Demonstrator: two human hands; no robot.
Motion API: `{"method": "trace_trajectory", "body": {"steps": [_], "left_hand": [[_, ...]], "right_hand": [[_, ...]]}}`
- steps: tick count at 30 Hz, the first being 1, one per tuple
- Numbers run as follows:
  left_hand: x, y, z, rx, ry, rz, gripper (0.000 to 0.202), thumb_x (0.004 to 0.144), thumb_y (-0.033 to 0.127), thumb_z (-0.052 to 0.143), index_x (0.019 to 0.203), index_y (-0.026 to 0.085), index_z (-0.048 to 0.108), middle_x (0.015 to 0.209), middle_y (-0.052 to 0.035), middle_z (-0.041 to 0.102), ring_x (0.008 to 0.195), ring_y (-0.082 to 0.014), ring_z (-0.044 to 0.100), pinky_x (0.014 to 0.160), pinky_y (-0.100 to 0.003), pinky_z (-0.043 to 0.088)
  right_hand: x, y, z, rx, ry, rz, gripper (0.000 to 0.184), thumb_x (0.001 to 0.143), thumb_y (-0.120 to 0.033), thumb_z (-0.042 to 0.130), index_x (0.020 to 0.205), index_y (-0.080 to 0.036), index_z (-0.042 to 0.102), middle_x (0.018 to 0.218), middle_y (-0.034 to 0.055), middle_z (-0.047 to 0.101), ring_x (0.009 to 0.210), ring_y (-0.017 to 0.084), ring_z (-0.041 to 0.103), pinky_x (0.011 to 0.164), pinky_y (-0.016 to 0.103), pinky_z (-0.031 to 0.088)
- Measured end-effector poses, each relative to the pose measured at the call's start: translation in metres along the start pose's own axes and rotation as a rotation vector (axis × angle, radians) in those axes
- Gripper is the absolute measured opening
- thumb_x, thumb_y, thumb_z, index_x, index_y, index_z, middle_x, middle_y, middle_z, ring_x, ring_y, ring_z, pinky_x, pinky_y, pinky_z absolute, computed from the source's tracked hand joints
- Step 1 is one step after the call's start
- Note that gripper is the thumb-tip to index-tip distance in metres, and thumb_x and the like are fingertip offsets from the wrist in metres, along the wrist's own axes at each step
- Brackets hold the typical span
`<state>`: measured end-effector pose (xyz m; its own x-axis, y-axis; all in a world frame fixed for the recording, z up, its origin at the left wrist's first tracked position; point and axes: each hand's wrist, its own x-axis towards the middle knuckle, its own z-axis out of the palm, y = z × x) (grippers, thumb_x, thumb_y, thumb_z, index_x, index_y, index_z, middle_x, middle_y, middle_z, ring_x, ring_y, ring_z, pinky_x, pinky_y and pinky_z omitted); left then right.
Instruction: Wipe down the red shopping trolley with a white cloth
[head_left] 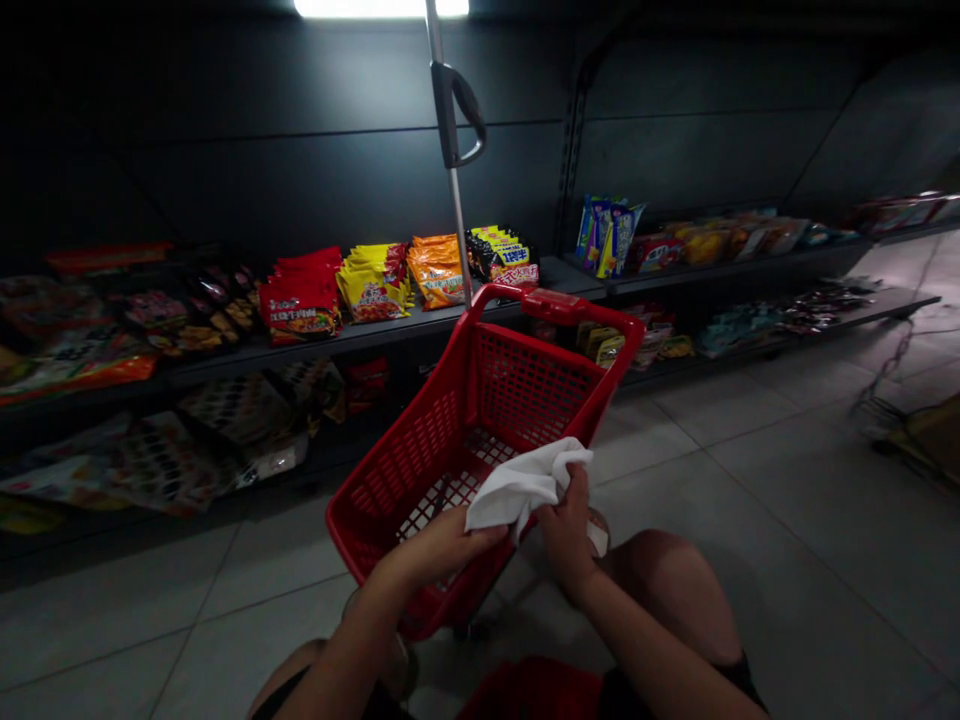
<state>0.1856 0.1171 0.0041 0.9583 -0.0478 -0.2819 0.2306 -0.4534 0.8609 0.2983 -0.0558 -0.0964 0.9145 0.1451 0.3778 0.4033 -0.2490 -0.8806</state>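
A white cloth (523,483) is stretched between my two hands, over the near right rim of a red plastic shopping basket cart (431,425). My left hand (448,543) is closed on the cloth's lower left corner. At its right end the cloth is bunched in my right hand (567,524), thumb and fingers closed around it. The cart's mesh floor shows below, with a dark thin shape on it that I cannot make out. Part of the near rim is hidden behind my hands and the cloth.
Dark shelves (540,272) run behind the cart, with red snack bags (301,297), yellow bags (375,283) and orange bags (436,272). A metal pole with a grey handle (448,115) rises behind the cart. My knees flank the tiled floor (675,480) close in front.
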Motion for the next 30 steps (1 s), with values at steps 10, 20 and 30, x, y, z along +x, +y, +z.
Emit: {"method": "trace_trajectory", "body": {"steps": [10, 20, 30], "left_hand": [[-0.005, 0.004, 0.031, -0.003, 0.214, 0.059, 0.069, 0.091, 0.061, 0.046, 0.141, 0.013, 0.053, 0.147, -0.0106, 0.054, 0.139, -0.029, 0.045, 0.122, -0.043, 0.025], [-0.017, -0.009, 0.041, -0.197, 0.278, -0.011, 0.061, 0.081, 0.062, 0.059, 0.119, 0.015, 0.07, 0.126, -0.0081, 0.07, 0.119, -0.0294, 0.06, 0.109, -0.04, 0.041], [-0.006, -0.007, 0.042, -0.334, 0.177, 0.021, 0.066, 0.08, 0.056, 0.067, 0.132, 0.015, 0.062, 0.13, -0.0116, 0.067, 0.116, -0.0275, 0.062, 0.103, -0.041, 0.046]], "right_hand": [[0.023, -0.008, -0.019, 0.064, -0.103, -0.178, 0.052, 0.073, -0.022, 0.052, 0.125, -0.019, 0.048, 0.116, 0.0107, 0.053, 0.115, 0.029, 0.048, 0.105, 0.052, 0.039], [-0.015, -0.015, -0.02, 0.256, -0.157, -0.138, 0.043, 0.076, -0.025, 0.057, 0.118, -0.018, 0.057, 0.112, 0.0084, 0.061, 0.106, 0.024, 0.054, 0.1, 0.041, 0.043], [-0.074, 0.008, 0.0, 0.258, -0.245, -0.102, 0.03, 0.074, -0.019, 0.057, 0.104, -0.02, 0.062, 0.105, 0.006, 0.063, 0.102, 0.022, 0.056, 0.093, 0.035, 0.045]]}}
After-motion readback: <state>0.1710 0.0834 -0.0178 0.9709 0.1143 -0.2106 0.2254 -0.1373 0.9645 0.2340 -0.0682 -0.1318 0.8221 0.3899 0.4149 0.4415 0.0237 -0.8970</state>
